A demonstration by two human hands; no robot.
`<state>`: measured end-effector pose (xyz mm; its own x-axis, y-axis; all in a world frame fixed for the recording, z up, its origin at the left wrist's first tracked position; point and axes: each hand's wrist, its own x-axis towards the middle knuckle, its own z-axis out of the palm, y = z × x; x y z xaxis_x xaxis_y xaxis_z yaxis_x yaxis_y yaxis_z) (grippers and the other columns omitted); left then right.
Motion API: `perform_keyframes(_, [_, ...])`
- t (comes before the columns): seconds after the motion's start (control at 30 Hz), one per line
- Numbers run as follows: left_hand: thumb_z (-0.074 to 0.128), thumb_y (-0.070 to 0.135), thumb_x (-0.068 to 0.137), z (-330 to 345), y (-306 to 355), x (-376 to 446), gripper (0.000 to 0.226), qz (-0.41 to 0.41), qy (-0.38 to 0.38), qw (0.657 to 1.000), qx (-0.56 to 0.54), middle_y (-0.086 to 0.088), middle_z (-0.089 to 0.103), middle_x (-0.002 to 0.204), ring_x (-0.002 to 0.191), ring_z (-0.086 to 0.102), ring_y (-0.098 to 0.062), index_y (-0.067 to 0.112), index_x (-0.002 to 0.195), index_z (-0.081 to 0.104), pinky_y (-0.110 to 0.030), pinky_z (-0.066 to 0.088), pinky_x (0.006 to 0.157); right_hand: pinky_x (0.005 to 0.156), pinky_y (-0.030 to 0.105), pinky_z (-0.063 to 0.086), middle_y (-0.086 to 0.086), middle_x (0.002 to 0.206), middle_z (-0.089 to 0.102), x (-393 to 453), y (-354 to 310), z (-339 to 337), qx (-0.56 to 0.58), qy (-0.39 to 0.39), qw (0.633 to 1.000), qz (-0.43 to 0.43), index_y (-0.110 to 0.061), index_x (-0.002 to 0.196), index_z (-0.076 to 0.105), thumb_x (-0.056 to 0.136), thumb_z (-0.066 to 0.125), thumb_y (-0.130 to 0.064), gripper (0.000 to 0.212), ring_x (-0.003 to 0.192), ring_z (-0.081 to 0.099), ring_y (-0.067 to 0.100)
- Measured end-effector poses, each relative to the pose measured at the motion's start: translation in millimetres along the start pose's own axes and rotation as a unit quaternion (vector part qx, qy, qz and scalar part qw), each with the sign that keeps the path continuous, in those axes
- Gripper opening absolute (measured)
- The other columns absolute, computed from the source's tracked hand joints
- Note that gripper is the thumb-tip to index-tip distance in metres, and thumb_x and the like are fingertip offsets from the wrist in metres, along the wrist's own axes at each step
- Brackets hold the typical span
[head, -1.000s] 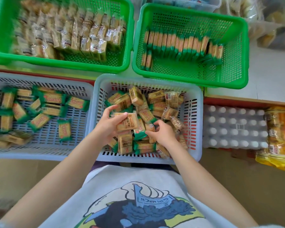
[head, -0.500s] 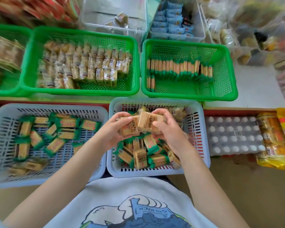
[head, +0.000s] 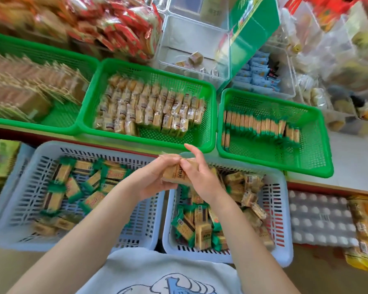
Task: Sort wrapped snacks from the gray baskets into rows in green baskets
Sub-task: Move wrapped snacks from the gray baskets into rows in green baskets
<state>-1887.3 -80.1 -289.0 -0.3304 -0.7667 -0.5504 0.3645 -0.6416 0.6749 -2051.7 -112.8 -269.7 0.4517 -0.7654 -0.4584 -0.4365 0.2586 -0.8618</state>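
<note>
Lifted clear of right gray basket [head: 282, 211]: both hands [head: 151, 181] [head: 200, 177] clamped on stacked wrapped snacks [head: 175, 172]; loose squeeze risks dropped packets.

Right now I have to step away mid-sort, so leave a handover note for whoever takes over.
Left hand and right hand: together holding a small stack of tan snacks above the gray baskets.
Middle green basket: clear-wrapped rows, front part bare.
Right green basket: one green-wrapped row, a second begun.
Left: loose snacks in left gray basket and right gray basket.
</note>
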Motion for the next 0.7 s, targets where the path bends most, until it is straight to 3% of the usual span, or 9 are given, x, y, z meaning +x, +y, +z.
perform_keyframes(0.13, [0.064, 0.038, 0.077, -27.3, 13.5, 3.0, 0.066, 0.033, 0.046, 0.994, -0.089, -0.006, 0.070, 0.111, 0.092, 0.069, -0.018, 0.025, 0.140, 0.046, -0.033, 0.056, 0.075, 0.080, 0.020, 0.053, 0.002, 0.128, 0.059, 27.5, -12.0, 3.5, 0.092, -0.041, 0.994, 0.037, -0.044, 0.141, 0.039, 0.094, 0.063, -0.046, 0.053, 0.108, 0.064, 0.013])
perform_keyframes(0.23, [0.066, 0.041, 0.076, -41.6, 30.2, 17.7, 0.076, 0.027, 0.107, 0.994, -0.029, -0.011, 0.058, 0.126, 0.101, 0.065, -0.027, 0.031, 0.145, 0.036, -0.040, 0.057, 0.071, 0.079, 0.031, 0.053, 0.004, 0.116, 0.063, 54.0, -22.7, 5.9, 0.124, -0.078, 0.988, 0.055, -0.034, 0.134, 0.049, 0.087, 0.067, -0.042, 0.051, 0.098, 0.066, 0.018])
perform_keyframes(0.3, [0.060, 0.044, 0.091, -55.5, 43.0, 31.6, 0.065, 0.036, 0.191, 0.980, 0.044, -0.007, 0.057, 0.127, 0.101, 0.063, -0.025, 0.031, 0.148, 0.032, -0.037, 0.055, 0.063, 0.074, 0.031, 0.054, 0.005, 0.113, 0.063, 75.4, -32.3, 8.5, 0.110, -0.048, 0.991, 0.054, -0.027, 0.130, 0.050, 0.087, 0.069, -0.038, 0.049, 0.094, 0.066, 0.018])
perform_keyframes(0.37, [0.046, 0.047, 0.102, -83.4, 46.5, 40.1, 0.054, 0.114, 0.299, 0.927, 0.196, -0.001, 0.054, 0.127, 0.109, 0.056, -0.020, 0.025, 0.149, 0.035, -0.034, 0.049, 0.074, 0.069, 0.029, 0.052, 0.007, 0.116, 0.063, 101.4, -42.7, 9.9, 0.084, 0.017, 0.995, 0.057, -0.023, 0.127, 0.049, 0.092, 0.070, -0.032, 0.043, 0.092, 0.066, 0.019])
perform_keyframes(0.43, [0.039, 0.052, 0.102, -120.4, 39.5, 40.0, 0.054, 0.159, 0.383, 0.796, 0.441, -0.002, 0.056, 0.132, 0.121, 0.051, -0.021, 0.019, 0.145, 0.046, -0.038, 0.042, 0.094, 0.069, 0.031, 0.049, 0.008, 0.125, 0.061, 126.7, -51.1, 10.2, 0.056, 0.080, 0.993, 0.073, -0.024, 0.129, 0.046, 0.094, 0.067, -0.035, 0.042, 0.094, 0.064, 0.020])
perform_keyframes(0.5, [0.037, 0.052, 0.102, -151.9, 26.0, 39.6, 0.056, 0.112, 0.378, 0.695, 0.601, -0.004, 0.051, 0.145, 0.138, 0.040, -0.024, 0.017, 0.143, 0.050, -0.047, 0.023, 0.117, 0.072, 0.033, 0.048, 0.008, 0.140, 0.052, 149.9, -55.2, 12.5, 0.021, 0.091, 0.990, 0.109, -0.028, 0.142, 0.036, 0.092, 0.068, -0.042, 0.061, 0.107, 0.062, 0.024])
perform_keyframes(0.57, [0.036, 0.052, 0.103, -170.5, 9.1, 44.3, 0.056, 0.073, 0.347, 0.665, 0.657, -0.004, 0.046, 0.151, 0.146, 0.030, -0.024, 0.017, 0.144, 0.050, -0.047, 0.004, 0.124, 0.092, 0.042, 0.048, 0.007, 0.156, 0.033, 170.8, -58.5, 22.5, -0.045, 0.063, 0.985, 0.156, -0.030, 0.156, 0.015, 0.090, 0.071, -0.045, 0.087, 0.130, 0.049, 0.031])
perform_keyframes(0.63, [0.034, 0.053, 0.103, -174.9, 1.5, 46.9, 0.056, 0.084, 0.341, 0.654, 0.670, -0.003, 0.048, 0.150, 0.146, 0.030, -0.024, 0.017, 0.142, 0.052, -0.045, -0.001, 0.124, 0.113, 0.050, 0.034, 0.007, 0.164, 0.019, 193.6, -56.6, 37.9, -0.113, 0.058, 0.971, 0.203, -0.028, 0.159, -0.002, 0.087, 0.074, -0.046, 0.107, 0.145, 0.032, 0.034])
perform_keyframes(0.7, [0.032, 0.053, 0.103, -175.3, -0.2, 47.8, 0.055, 0.091, 0.346, 0.644, 0.676, -0.003, 0.051, 0.147, 0.143, 0.034, -0.025, 0.018, 0.139, 0.054, -0.045, 0.000, 0.124, 0.116, 0.050, 0.032, 0.011, 0.165, 0.016, 212.7, -52.3, 54.9, -0.192, 0.068, 0.948, 0.243, -0.027, 0.159, -0.010, 0.084, 0.073, -0.049, 0.114, 0.146, 0.031, 0.036])
